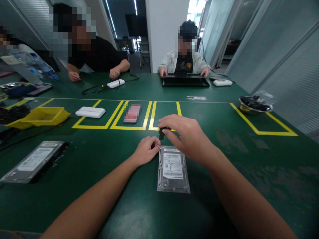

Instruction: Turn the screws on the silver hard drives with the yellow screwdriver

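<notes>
A hard drive (173, 167) lies flat on the green table in front of me, its white label facing up. Above its far left corner, my right hand (185, 134) is closed around a screwdriver (161, 133) with a black and yellow handle. The screwdriver stands roughly upright, and its tip is hidden by my fingers. At that same corner, my left hand (147, 151) has thumb and forefinger pinched together beside the tool. Whatever those fingertips hold, if anything, cannot be made out.
Another hard drive (37, 161) lies at left, near a yellow tray (50, 116). Beyond my hands are a white power bank (90, 112), a phone (132, 113) and yellow tape outlines. A metal bowl (255, 105) of dark items stands at right. People sit opposite, one holding a black panel (185, 80).
</notes>
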A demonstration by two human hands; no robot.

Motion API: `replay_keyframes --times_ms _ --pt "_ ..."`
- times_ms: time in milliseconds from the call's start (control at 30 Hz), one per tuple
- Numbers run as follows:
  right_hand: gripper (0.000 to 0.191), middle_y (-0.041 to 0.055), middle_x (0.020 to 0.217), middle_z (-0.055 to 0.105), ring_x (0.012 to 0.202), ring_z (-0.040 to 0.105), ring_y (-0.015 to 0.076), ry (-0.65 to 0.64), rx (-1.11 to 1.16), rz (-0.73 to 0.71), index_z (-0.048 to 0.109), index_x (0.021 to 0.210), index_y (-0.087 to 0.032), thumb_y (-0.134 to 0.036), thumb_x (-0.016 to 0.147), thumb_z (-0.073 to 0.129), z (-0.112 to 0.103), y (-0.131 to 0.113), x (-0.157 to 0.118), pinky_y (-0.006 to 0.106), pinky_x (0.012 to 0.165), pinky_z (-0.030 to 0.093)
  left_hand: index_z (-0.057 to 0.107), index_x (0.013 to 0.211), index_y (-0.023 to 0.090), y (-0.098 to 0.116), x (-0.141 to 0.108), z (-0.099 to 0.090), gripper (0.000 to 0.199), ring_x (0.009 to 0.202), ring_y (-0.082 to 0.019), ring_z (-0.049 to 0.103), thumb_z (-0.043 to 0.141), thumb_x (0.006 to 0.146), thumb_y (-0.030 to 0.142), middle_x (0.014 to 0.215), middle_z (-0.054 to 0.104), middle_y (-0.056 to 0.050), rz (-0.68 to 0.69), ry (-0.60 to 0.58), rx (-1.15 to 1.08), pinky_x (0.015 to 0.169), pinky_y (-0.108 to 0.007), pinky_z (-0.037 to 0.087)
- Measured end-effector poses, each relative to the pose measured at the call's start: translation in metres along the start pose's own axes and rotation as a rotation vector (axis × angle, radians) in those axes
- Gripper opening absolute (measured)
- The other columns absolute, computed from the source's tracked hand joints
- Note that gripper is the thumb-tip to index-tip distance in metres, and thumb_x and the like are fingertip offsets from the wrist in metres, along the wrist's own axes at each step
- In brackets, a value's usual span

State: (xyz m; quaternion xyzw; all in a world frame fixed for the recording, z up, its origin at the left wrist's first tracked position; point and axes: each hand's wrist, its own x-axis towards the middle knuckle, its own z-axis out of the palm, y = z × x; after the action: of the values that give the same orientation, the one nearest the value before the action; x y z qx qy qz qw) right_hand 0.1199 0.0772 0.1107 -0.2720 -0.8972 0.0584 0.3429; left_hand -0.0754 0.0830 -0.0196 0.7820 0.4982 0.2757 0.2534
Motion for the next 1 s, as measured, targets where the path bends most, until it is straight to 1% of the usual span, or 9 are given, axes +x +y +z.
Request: replay_keyframes --times_ms 200,400,533,667,800,833,900,1000 --pt "0.009 0.0078 0.097 0.070 0.094 0.064 0.0185 -0.006 -0.004 0.019 0.067 0.092 -0.012 -0.010 0.087 0.060 0.0005 0.0008 0.0018 0.031 0.085 0.050 0.058 0.078 0.019 0.0000 0.0003 0.0000 0.009 0.072 -0.016 0.051 0.056 0.085 0.023 0.072 0.059 0.002 0.005 0.008 -0.003 0.066 -0.029 0.034" --pt "0.018 0.0087 0.104 0.071 0.099 0.064 0.0186 0.005 -0.001 0.016 0.067 0.104 -0.012 -0.010 0.089 0.058 0.0020 0.0046 -0.0003 0.032 0.089 0.050 0.058 0.077 0.019 0.0001 -0.0002 0.0002 0.009 0.072 -0.016 0.052 0.056 0.085 0.022 0.072 0.060 0.002 -0.003 0.004 -0.007 0.067 -0.029 0.035" --pt "0.017 0.0095 0.107 0.069 0.101 0.063 0.0189 0.016 -0.007 0.037 0.069 0.102 -0.014 -0.013 0.089 0.058 0.0025 0.0060 -0.0015 0.033 0.090 0.049 0.058 0.077 0.019 0.0004 0.0001 0.0001 0.008 0.071 -0.016 0.052 0.055 0.085 0.022 0.072 0.060 0.002 -0.006 0.003 -0.010 0.067 -0.029 0.036" --pt "0.014 0.0083 0.101 0.067 0.094 0.061 0.0180 0.026 -0.012 0.109 0.068 0.101 -0.015 -0.017 0.088 0.063 0.0035 0.0057 -0.0007 0.032 0.082 0.049 0.059 0.079 0.019 0.0016 0.0006 -0.0006 0.007 0.072 -0.016 0.053 0.055 0.084 0.021 0.072 0.060 0.002 -0.017 0.002 -0.016 0.067 -0.029 0.037" --pt "0.008 0.0062 0.093 0.067 0.086 0.060 0.0169 0.023 -0.023 0.118 0.066 0.094 -0.015 -0.018 0.087 0.064 0.0049 0.0061 -0.0001 0.030 0.077 0.047 0.060 0.079 0.019 0.0039 0.0001 -0.0018 0.007 0.072 -0.017 0.053 0.055 0.084 0.021 0.072 0.061 0.002 -0.032 -0.006 -0.015 0.067 -0.029 0.037" --pt "0.009 0.0063 0.093 0.068 0.086 0.061 0.0171 0.023 -0.026 0.112 0.066 0.095 -0.015 -0.017 0.087 0.064 0.0051 0.0064 -0.0002 0.030 0.077 0.047 0.060 0.078 0.019 0.0044 -0.0001 -0.0021 0.007 0.072 -0.017 0.054 0.055 0.084 0.021 0.072 0.061 0.002 -0.035 -0.007 -0.013 0.068 -0.029 0.037" --pt "0.016 0.0076 0.099 0.069 0.089 0.062 0.0181 0.024 -0.025 0.106 0.065 0.103 -0.014 -0.016 0.087 0.062 0.0054 0.0071 -0.0008 0.032 0.079 0.048 0.060 0.078 0.019 0.0052 -0.0004 -0.0024 0.008 0.072 -0.017 0.054 0.055 0.084 0.021 0.071 0.061 0.001 -0.040 -0.010 -0.010 0.068 -0.029 0.038" --pt "0.025 0.0102 0.109 0.070 0.099 0.063 0.0205 0.024 -0.018 0.095 0.064 0.113 -0.014 -0.014 0.089 0.057 0.0051 0.0078 -0.0016 0.036 0.088 0.049 0.060 0.078 0.019 0.0057 -0.0006 -0.0025 0.008 0.072 -0.017 0.054 0.055 0.084 0.021 0.071 0.061 0.001 -0.042 -0.009 -0.005 0.067 -0.029 0.038"
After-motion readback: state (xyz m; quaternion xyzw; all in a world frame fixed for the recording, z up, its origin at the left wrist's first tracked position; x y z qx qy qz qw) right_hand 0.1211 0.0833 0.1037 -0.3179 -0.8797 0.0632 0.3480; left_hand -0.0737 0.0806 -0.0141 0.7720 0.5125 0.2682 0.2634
